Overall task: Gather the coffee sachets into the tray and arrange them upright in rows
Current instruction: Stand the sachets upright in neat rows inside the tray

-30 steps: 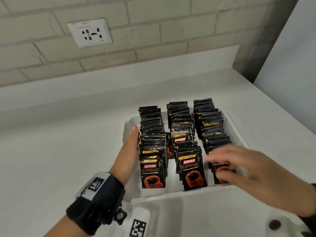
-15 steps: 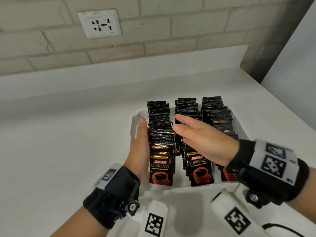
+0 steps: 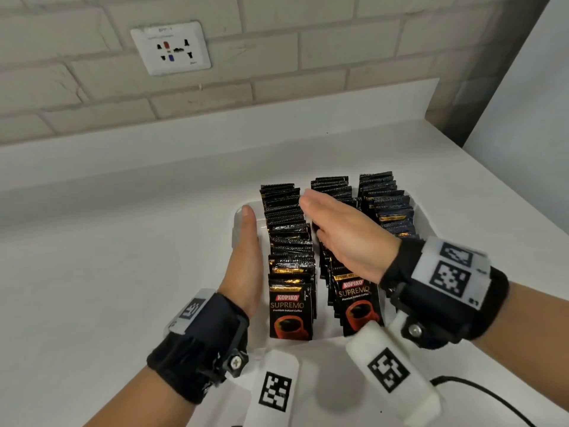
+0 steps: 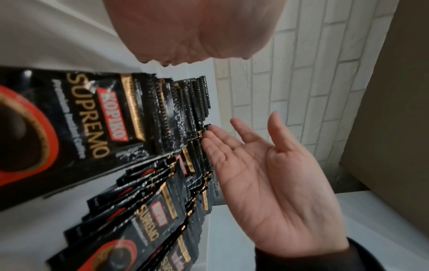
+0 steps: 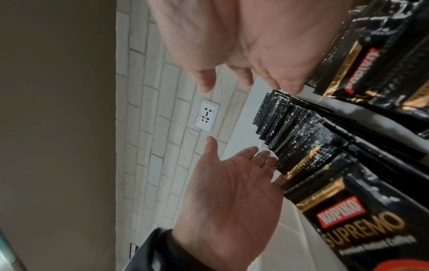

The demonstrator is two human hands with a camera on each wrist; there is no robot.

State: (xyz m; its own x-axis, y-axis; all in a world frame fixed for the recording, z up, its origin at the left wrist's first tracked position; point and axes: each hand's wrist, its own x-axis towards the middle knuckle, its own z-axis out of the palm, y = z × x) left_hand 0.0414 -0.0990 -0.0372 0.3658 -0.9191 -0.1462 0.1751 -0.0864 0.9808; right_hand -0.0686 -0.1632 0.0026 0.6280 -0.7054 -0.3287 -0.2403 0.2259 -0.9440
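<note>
Three rows of coffee sachets [image 3: 291, 263] stood upright in the white tray [image 3: 238, 223], so gathering looked done and only squaring-up remained. Nearest, the left hand [image 3: 246, 260] lay flat and straight-fingered along the outer side of the left row, between sachets and tray wall, much where it had been a second before. The right hand [image 3: 341, 235], likewise flat with fingers together and holding nothing, now stood edge-on in the gap between left and middle rows, palm toward the left row; a second earlier it had hovered with fingers spread over the right row's front, and half a second ago it was crossing the middle row. Judging by that, the left row was being bracketed between two palms to be straightened. Farther off, the right row [image 3: 388, 208] stood untouched, and the wall socket [image 3: 171, 47] sat behind.
</note>
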